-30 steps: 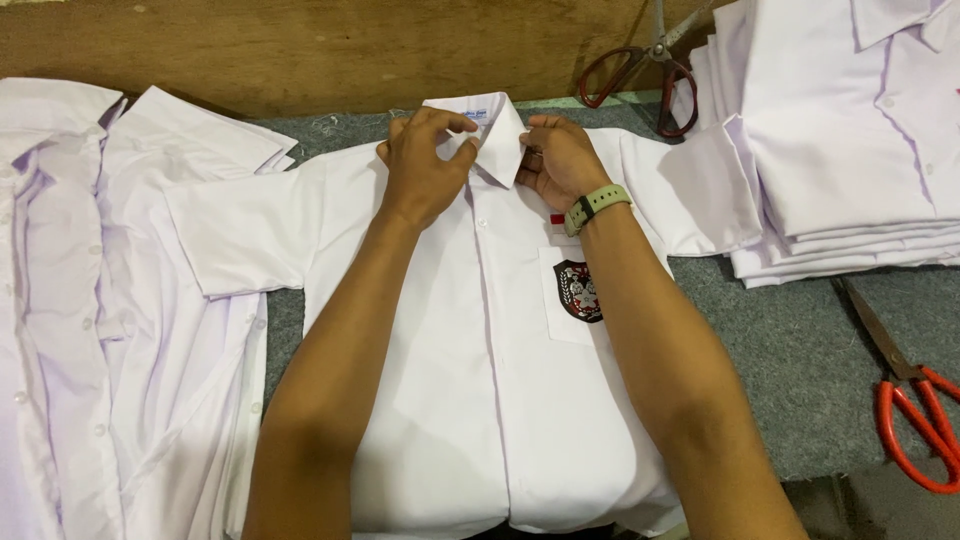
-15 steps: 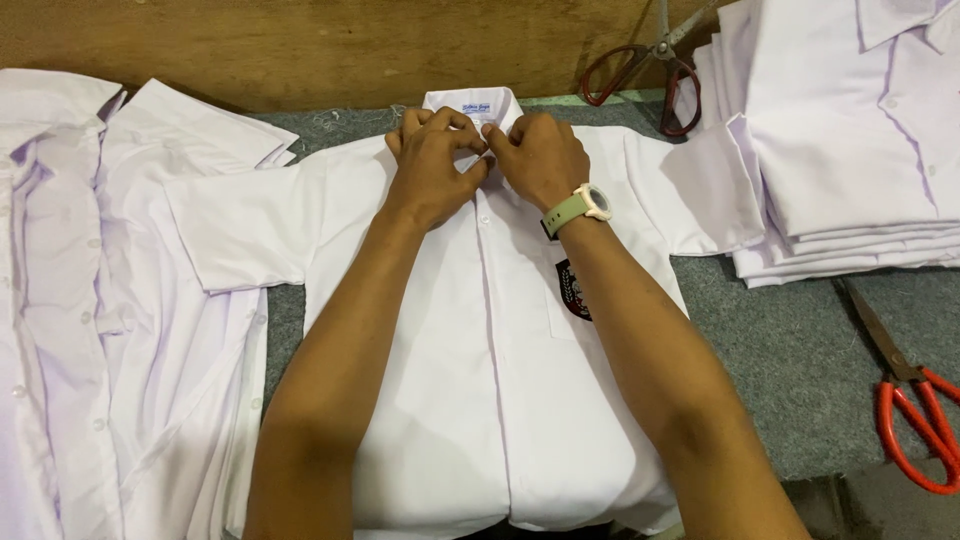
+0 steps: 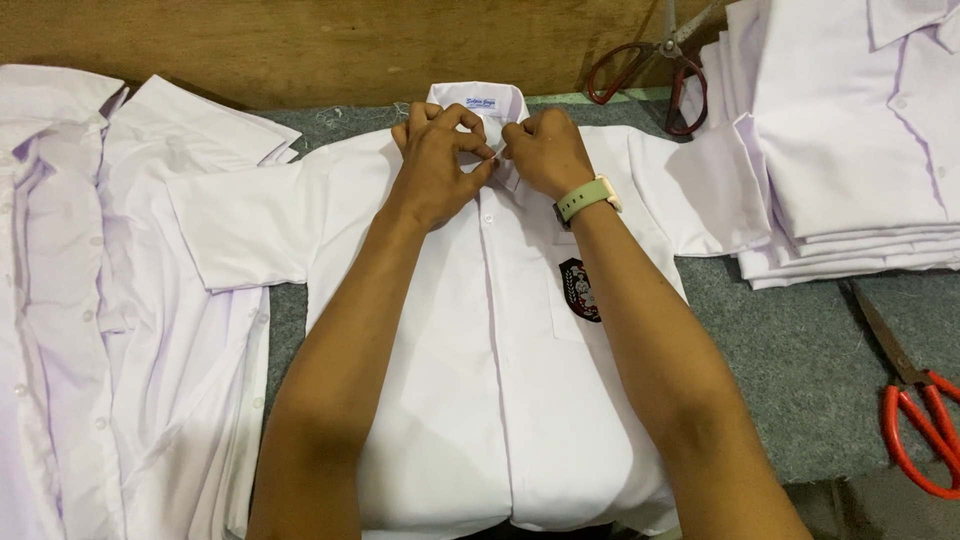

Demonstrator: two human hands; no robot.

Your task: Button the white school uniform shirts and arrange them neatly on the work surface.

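Bench (image 3: 800, 370) covered in grey felt, wooden board behind. White short-sleeved shirt (image 3: 450, 400) lies flat, front up, collar toward the board. Left hand (image 3: 440, 165) and right hand (image 3: 545, 155) meet at the collar, each grip pinched shut on the placket edge at the top button. Judged: fabric light, limp, creases easily; best held at the stiffer collar or placket. Folded shirt stack (image 3: 860, 150) right of the grip, loose shirts (image 3: 110, 300) left, red scissors (image 3: 915, 415) near right.

Both hands (image 3: 490, 155) have closed together at the collar (image 3: 478, 100) — fingers (image 3: 480, 150) now pinching.
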